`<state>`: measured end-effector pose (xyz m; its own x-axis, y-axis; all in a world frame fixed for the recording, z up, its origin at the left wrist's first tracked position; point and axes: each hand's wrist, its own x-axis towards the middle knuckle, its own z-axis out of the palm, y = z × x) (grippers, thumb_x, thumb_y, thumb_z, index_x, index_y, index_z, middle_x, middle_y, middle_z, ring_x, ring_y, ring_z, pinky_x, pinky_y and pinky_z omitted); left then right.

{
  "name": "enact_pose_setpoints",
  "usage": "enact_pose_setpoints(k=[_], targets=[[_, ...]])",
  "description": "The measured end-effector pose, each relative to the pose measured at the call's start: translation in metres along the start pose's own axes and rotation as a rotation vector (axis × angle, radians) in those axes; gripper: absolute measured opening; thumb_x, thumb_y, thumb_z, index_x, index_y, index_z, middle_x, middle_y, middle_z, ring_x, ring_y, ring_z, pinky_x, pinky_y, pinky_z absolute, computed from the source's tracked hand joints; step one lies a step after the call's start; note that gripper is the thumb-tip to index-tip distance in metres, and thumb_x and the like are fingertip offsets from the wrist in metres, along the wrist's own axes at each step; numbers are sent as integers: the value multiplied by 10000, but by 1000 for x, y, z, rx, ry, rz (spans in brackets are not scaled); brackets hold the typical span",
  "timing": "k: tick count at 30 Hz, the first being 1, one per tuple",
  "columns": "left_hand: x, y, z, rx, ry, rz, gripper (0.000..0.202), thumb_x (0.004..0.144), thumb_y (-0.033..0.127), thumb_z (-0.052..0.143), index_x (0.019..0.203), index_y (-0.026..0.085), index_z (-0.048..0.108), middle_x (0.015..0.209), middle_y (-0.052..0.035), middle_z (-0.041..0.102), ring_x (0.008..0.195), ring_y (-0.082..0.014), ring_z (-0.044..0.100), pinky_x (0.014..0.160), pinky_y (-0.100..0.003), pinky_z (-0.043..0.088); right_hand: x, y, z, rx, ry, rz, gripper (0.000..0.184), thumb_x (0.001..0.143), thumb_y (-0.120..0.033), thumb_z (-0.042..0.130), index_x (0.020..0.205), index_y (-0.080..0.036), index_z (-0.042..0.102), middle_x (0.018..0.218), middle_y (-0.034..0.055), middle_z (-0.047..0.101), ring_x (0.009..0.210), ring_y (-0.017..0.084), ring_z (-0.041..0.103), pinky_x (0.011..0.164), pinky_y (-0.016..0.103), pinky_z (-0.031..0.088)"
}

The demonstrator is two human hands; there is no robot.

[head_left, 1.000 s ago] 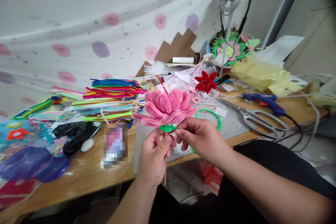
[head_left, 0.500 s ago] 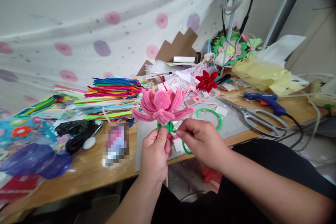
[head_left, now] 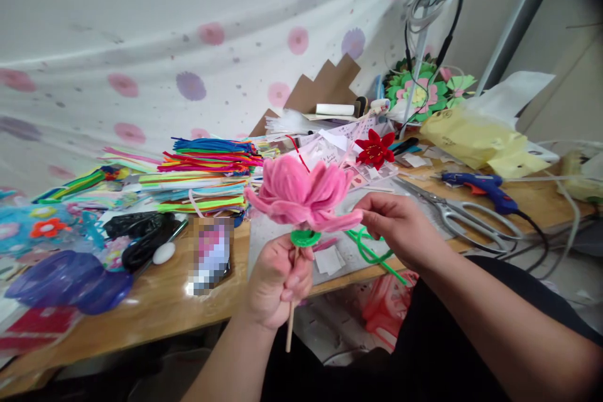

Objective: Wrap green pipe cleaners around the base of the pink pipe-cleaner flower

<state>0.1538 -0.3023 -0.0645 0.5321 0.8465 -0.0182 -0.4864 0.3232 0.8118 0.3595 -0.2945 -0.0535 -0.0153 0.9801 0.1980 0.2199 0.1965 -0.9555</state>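
Observation:
My left hand (head_left: 285, 276) is closed around the thin wooden stick (head_left: 289, 330) of a pink fuzzy flower (head_left: 301, 191). The flower leans so that its underside shows more, with a green wound base (head_left: 305, 238) just above my fist. My right hand (head_left: 398, 229) is closed, its fingertips pinched together beside the tip of the rightmost petal. A long green pipe cleaner (head_left: 374, 256) hangs in a loose loop just under those fingers, its free end past the table edge. The exact spot where my fingers grip it is hidden.
Scissors (head_left: 464, 213) and a blue glue gun (head_left: 480, 188) lie to the right. A red flower (head_left: 375, 149) sits behind. Stacks of coloured pipe cleaners (head_left: 207, 163) are at back left. A purple plastic piece (head_left: 70, 282) lies far left, on the wooden table (head_left: 155, 301).
The flower has tilted and turned, with its green base facing me more. My left hand has moved lower on the stick. My right hand has moved right and slightly up, the green loop with it.

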Motion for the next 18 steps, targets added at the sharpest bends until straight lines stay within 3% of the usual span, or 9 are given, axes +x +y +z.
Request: enact_pose_setpoints(k=[3, 6, 10, 14, 18], targets=[[2, -6, 1, 13, 93, 26, 259, 683, 371, 742, 660, 145, 617, 361, 96, 329, 287, 0, 178, 325, -140, 159, -2, 0, 1, -43, 12, -14, 270, 751, -388, 571, 591, -180, 510, 502, -44, 383, 473, 88, 316, 437, 217, 245], [8, -13, -2, 187, 302, 98, 286, 756, 405, 661, 700, 126, 630, 401, 51, 453, 310, -19, 296, 348, -151, 190, -7, 1, 7, -49, 34, -8, 273, 767, -395, 581, 607, -182, 523, 496, -45, 389, 466, 90, 324, 435, 220, 254], [14, -21, -9, 347, 602, 198, 367, 767, 458, 622, 665, 106, 609, 453, 31, 503, 337, -29, 355, 356, -165, 206, -20, 1, 29, -28, -106, -83, 243, 819, -357, 552, 650, -182, 556, 558, -27, 462, 518, 104, 410, 473, 218, 321], [13, -24, -11, 204, 607, 291, 309, 761, 433, 615, 683, 139, 560, 496, 29, 535, 363, -55, 405, 354, -173, 240, -29, 0, 52, 6, -150, -99, 220, 857, -345, 521, 719, -183, 579, 625, -11, 521, 566, 111, 459, 495, 212, 349], [11, -19, -11, 168, 582, 309, 339, 729, 448, 654, 649, 149, 516, 471, 56, 493, 337, -35, 360, 347, -160, 219, -27, -2, 61, 40, -127, -48, 223, 858, -339, 515, 707, -179, 548, 619, -18, 502, 542, 99, 437, 473, 202, 333]])
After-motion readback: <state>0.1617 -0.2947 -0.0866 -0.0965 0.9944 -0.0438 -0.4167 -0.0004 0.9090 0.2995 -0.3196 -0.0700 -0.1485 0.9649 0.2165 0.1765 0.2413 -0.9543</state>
